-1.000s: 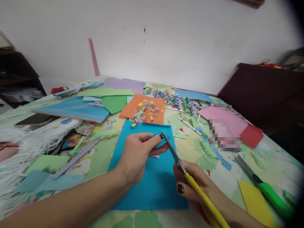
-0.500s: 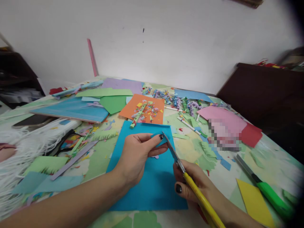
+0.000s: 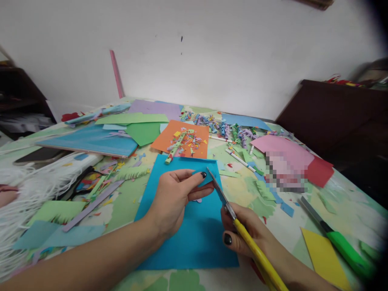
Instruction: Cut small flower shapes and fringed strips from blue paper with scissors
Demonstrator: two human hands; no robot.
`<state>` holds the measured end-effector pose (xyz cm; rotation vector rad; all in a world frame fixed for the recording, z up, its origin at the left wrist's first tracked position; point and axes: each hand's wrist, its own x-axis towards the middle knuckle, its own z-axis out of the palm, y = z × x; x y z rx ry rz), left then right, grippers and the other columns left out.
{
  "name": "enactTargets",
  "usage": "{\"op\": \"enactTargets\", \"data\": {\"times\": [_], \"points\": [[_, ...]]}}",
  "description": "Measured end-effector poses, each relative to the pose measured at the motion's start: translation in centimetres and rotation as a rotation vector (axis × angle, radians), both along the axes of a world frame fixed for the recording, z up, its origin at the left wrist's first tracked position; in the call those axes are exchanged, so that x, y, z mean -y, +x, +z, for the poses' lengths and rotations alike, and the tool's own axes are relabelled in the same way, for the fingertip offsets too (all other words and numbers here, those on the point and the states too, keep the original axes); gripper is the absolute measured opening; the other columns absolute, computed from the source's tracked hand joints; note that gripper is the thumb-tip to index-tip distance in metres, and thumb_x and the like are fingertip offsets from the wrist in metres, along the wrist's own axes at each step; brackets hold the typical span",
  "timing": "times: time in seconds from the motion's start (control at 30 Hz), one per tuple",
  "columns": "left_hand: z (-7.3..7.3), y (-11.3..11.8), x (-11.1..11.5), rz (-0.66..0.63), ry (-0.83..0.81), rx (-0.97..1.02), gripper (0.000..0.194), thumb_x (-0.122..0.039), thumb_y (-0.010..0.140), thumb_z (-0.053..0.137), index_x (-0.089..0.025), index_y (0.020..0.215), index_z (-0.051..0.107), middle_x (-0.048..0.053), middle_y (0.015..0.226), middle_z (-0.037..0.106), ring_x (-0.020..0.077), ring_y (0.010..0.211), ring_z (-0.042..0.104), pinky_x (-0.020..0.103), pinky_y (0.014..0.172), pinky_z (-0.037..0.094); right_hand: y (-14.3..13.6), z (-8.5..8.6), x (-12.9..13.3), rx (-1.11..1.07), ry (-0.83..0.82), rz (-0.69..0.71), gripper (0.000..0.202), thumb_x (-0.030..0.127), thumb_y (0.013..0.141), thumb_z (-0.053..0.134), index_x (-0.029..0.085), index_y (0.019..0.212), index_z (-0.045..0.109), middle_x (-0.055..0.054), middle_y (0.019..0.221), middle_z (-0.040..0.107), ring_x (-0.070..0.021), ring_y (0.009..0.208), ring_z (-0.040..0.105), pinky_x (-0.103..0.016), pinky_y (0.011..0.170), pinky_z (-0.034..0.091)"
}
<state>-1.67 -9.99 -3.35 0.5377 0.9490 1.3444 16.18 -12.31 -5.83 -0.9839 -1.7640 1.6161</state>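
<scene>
Between thumb and fingers my left hand (image 3: pixel 178 194) pinches a small piece of blue paper (image 3: pixel 206 176). My right hand (image 3: pixel 247 230) is wrapped round yellow-handled scissors (image 3: pixel 256 252), whose blades point up and left and touch or lie very near the right edge of that piece. Both hands are above a larger blue sheet (image 3: pixel 188 246) on the table. Beyond it, an orange sheet (image 3: pixel 200 151) bears many paper scraps and a rolled green paper strip (image 3: pixel 176 148). The scissor loops are partly hidden by my right hand.
At right are a green-handled knife (image 3: pixel 342 242), a yellow sheet (image 3: pixel 324 258), and pink paper (image 3: pixel 281 145). White string (image 3: pixel 18 226), a phone (image 3: pixel 42 155) and green fringed paper (image 3: pixel 57 210) are at left. Curled paper strips (image 3: pixel 224 127) lie at the back near the wall (image 3: pixel 212 64).
The view has shifted very slightly. Both hands keep nearly the same pose, with the paper piece and scissors still held.
</scene>
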Motion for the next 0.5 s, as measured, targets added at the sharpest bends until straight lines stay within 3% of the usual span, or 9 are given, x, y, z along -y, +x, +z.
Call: {"op": "enactTargets", "data": {"times": [0.2,0.5], "points": [[0.04,0.04,0.08,0.0,-0.004,-0.021,0.012,-0.017,0.066,0.075,-0.009,0.07,0.067,0.009,0.074,0.073,0.0233,0.073,0.071,0.032,0.069,0.058,0.24,0.1,-0.32,-0.034,-0.048,0.065,0.043,0.056,0.079,0.061,0.021,0.074,0.037,0.006,0.066,0.026,-0.0113,0.058,0.023,-0.024,0.049,0.019],[-0.02,0.08,0.14,0.005,0.029,-0.045,0.013,-0.02,0.067,0.074,-0.009,0.069,0.067,0.007,0.072,0.072,0.0221,0.072,0.071,0.031,0.069,0.058,0.76,-0.66,-0.45,-0.061,-0.039,0.108,0.035,0.044,0.082,0.063,0.02,0.076,0.038,0.005,0.069,0.029,-0.0101,0.057,0.026,-0.022,0.047,0.022]]}}
